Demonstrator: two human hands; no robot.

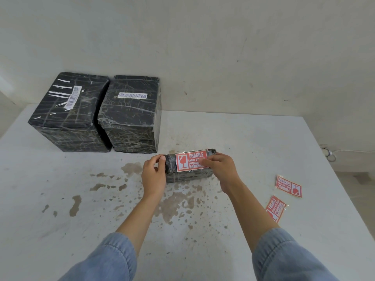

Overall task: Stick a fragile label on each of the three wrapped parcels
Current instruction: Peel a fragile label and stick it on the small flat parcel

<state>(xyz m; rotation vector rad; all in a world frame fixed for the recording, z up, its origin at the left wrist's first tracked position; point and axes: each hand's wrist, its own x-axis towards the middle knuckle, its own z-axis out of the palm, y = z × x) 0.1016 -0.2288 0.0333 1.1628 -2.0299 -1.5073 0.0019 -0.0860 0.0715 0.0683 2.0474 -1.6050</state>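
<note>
A small black wrapped parcel lies at the table's middle with a red fragile label on its top. My left hand grips the parcel's left end. My right hand rests on the right end, its fingers flat on the label's right part. Two bigger black wrapped parcels stand at the back left, side by side: the left one and the right one, each with a white barcode sticker on top and no red label in sight. Two spare fragile labels lie at the right.
The white table has brown stains around the small parcel and towards the left front. A pale wall rises just behind the two big parcels. The table's right edge runs close to the spare labels; a cable lies on the floor beyond it.
</note>
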